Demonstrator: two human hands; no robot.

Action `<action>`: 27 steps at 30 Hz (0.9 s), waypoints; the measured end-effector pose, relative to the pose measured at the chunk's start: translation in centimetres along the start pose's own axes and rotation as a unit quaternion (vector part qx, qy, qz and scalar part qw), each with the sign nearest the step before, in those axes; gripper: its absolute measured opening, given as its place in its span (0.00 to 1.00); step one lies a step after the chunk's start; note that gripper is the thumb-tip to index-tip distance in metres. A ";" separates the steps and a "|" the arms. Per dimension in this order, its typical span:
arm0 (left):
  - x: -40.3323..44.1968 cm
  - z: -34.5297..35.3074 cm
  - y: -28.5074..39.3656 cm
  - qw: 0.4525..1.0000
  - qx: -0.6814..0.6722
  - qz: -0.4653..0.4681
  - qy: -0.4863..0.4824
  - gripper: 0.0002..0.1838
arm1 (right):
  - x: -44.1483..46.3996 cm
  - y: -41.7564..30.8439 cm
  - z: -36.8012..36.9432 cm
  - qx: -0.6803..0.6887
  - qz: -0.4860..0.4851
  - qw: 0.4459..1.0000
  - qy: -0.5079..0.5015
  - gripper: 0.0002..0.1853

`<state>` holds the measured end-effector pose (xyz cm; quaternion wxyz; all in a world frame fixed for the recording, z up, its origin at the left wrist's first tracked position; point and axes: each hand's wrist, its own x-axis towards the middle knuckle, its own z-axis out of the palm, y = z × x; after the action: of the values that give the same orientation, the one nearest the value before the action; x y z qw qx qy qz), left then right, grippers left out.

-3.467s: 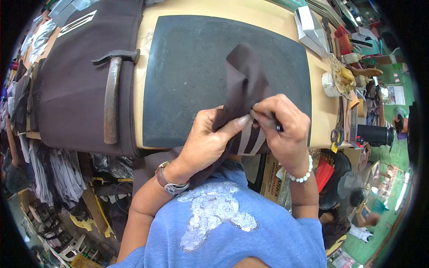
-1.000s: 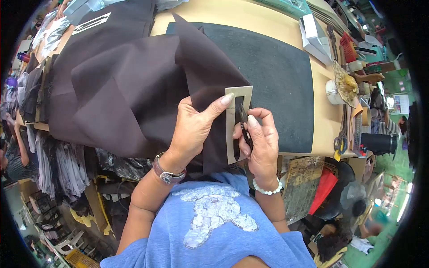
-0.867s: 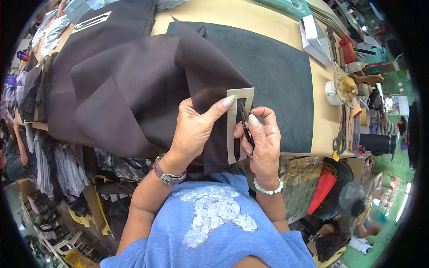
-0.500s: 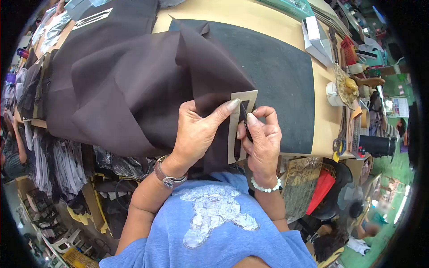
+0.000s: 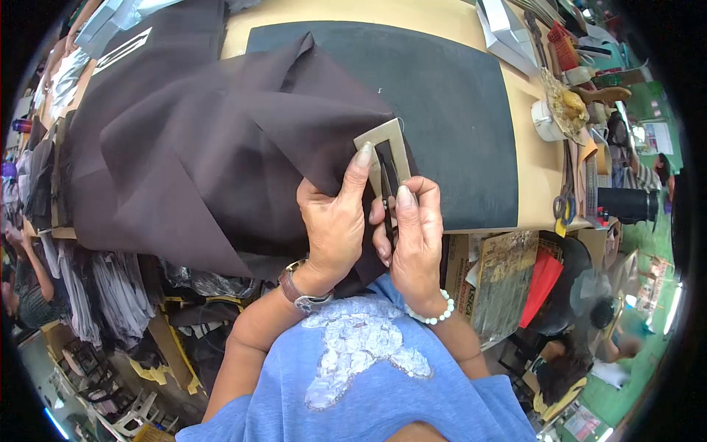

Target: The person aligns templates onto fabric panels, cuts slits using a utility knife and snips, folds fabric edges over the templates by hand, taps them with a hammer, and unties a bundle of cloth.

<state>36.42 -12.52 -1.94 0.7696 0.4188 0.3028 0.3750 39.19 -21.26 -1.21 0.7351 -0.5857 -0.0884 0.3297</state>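
Observation:
Dark brown fabric (image 5: 199, 125) lies in loose folds across the left and middle of the table. At its right end is a stiff beige rectangular frame (image 5: 398, 152) with a dark slot inside. My left hand (image 5: 333, 225) is closed on the fabric and frame, its thumb pressed on the frame's left side. My right hand (image 5: 417, 247) is closed around slim black thread snips (image 5: 387, 193), whose narrow tip points up into the slot. The right fingers also touch the frame's lower end. Part of the snips is hidden by these fingers.
A black mat (image 5: 449, 110) lies on the pale wooden table (image 5: 541, 210). To the right are a white cup (image 5: 546, 121), scissors (image 5: 565, 202) and a white box (image 5: 508, 33). Another fabric piece with a pale slotted frame (image 5: 124, 50) lies at upper left.
The frame and fabric edge have moved up and left and tilted. Both hands have shifted, and more of the snips now shows, pointing along the slot.

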 end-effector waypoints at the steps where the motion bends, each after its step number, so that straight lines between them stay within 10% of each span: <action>1: -0.2 0.0 -0.1 1.000 0.004 0.003 0.003 0.07 | 0.1 0.3 0.0 0.006 -0.008 1.000 0.003 0.09; 27: -0.3 -0.2 1.0 0.995 -0.083 -0.014 -0.048 0.03 | 1.7 1.3 0.7 0.116 -0.068 0.991 0.029 0.10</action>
<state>35.83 -12.30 -1.10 0.8205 0.3663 0.2393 0.3680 39.64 -19.58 -2.69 0.8208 -0.4987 -0.0682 0.2700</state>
